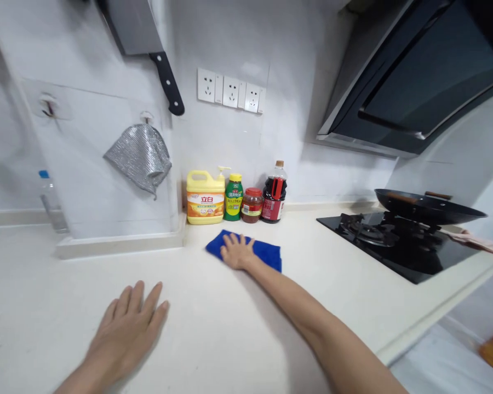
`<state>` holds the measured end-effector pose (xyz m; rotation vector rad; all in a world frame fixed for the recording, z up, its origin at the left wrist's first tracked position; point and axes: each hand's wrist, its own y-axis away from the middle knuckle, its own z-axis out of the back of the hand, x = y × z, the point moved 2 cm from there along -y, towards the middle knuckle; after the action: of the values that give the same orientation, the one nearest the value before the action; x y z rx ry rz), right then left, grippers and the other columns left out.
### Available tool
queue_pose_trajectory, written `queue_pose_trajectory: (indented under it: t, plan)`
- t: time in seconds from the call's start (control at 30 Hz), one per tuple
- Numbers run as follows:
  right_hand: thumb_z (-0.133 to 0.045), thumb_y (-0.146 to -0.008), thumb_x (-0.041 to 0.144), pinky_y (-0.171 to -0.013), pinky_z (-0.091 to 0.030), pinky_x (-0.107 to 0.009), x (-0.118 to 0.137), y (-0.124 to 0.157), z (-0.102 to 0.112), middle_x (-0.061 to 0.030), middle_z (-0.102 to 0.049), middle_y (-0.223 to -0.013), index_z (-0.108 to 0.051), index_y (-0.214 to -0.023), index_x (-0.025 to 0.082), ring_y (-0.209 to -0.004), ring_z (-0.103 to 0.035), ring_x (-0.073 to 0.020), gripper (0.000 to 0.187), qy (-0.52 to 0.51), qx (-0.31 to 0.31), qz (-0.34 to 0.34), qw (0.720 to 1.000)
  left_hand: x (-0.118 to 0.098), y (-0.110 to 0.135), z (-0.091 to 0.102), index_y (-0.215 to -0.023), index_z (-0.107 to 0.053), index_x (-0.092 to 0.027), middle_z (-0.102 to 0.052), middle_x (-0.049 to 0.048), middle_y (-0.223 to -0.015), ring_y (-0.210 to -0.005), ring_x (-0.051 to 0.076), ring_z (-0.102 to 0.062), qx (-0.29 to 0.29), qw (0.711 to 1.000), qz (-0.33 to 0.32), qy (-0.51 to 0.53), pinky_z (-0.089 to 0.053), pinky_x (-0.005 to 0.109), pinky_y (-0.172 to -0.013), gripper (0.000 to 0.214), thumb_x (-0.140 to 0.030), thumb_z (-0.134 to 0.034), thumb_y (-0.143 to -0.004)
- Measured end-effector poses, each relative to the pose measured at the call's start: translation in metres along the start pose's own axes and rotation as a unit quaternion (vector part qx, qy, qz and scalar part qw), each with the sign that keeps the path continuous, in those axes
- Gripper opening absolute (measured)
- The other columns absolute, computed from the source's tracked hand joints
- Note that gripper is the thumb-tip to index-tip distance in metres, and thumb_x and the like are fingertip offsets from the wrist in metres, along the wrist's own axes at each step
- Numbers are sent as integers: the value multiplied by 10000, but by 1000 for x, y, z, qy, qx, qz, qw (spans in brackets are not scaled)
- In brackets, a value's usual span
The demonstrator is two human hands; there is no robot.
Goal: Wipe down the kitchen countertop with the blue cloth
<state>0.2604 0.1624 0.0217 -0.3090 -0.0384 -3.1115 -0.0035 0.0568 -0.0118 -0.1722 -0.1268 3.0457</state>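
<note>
A blue cloth [267,254] lies flat on the white countertop [213,328], close to the row of bottles. My right hand [236,251] rests on its left part, palm down with the fingers spread, pressing it against the counter. My left hand [129,323] is at the lower left, over the counter with its fingers stretched out and nothing in it. Just behind the cloth stand a yellow detergent jug [205,200], a green bottle [233,198], a red-lidded jar [251,207] and a dark sauce bottle [274,194].
At right, a black wok [427,208] sits on the gas stove [394,241] under a range hood [394,82]. A cleaver [148,49] and a silver mesh cloth [142,156] hang by the wall pillar. A clear bottle [52,202] stands far left. Sockets [230,92] line the back wall.
</note>
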Motion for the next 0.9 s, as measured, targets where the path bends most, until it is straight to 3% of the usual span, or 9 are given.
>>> queue_pose_trajectory:
  t: [0.1, 0.17, 0.33, 0.43, 0.53, 0.77, 0.83, 0.9]
  plan:
    - [-196, -980, 559, -1110, -36, -753, 44, 54, -12, -44, -128, -1647, -176, -1575, 248, -1490, -62, -396, 672, -2, 10, 186, 982, -5, 4, 10, -1532, -191, -228, -111, 128, -1604, -1480, 298, -86, 50, 997, 13, -63, -164, 472, -1219, 609, -392, -290, -954]
    - [-205, -983, 571, -1117, -26, -749, 57, 98, -15, -44, -137, -1645, -167, -1574, 264, -1496, -49, -377, 667, -8, 19, 270, 963, -4, 5, 14, -1529, -219, -223, -147, 138, -1597, -1478, 309, -122, 35, 997, -7, -75, -190, 469, -1210, 585, -332, -297, -960]
    - [-246, -1000, 546, -1138, -7, -719, 40, 200, -6, -62, -132, -1645, -151, -1577, 259, -1502, -18, -355, 652, -16, 53, 346, 937, 7, 3, 12, -1515, -313, -202, -229, 142, -1576, -1467, 314, -209, -5, 999, -40, -18, -246, 469, -1189, 549, -291, -283, -975]
    - [-298, -1003, 536, -1156, -5, -685, 8, 242, 3, -46, -142, -1644, -144, -1577, 293, -1506, -23, -330, 642, -20, 61, 363, 930, 9, 3, 11, -1499, -357, -174, -255, 165, -1564, -1461, 324, -237, -13, 999, -51, 2, -247, 477, -1186, 547, -284, -294, -967]
    - [-352, -1002, 514, -1180, -19, -637, -44, 263, 9, -26, -163, -1640, -154, -1573, 328, -1510, -52, -297, 632, -11, 73, 351, 934, 7, 6, 12, -1515, -311, -162, -215, 179, -1583, -1476, 317, -193, 5, 999, -51, -7, -210, 465, -1197, 566, -283, -259, -965]
    - [-249, -1026, 531, -1198, -96, -593, -198, 271, 20, 6, -188, -1632, -187, -1561, 369, -1507, -99, -270, 562, 33, 35, 179, 983, 0, 12, 20, -1531, -267, -167, -186, 175, -1603, -1487, 336, -153, 35, 998, -42, 7, -180, 475, -1201, 599, -309, -273, -949]
    - [-220, -1028, 528, -1198, -111, -591, -217, 274, 20, 6, -175, -1634, -151, -1567, 360, -1507, -90, -264, 569, 50, 27, 150, 987, -2, 11, 21, -1530, -278, -163, -192, 189, -1598, -1481, 354, -171, 38, 998, -40, 6, -199, 490, -1187, 604, -309, -280, -944]
    - [-201, -1029, 514, -1200, -119, -588, -215, 278, 19, 19, -158, -1636, -115, -1568, 368, -1508, -74, -256, 566, 68, 17, 133, 989, -4, 9, 23, -1517, -319, -153, -226, 205, -1584, -1465, 372, -215, 38, 998, -43, 4, -232, 502, -1166, 602, -312, -276, -938]
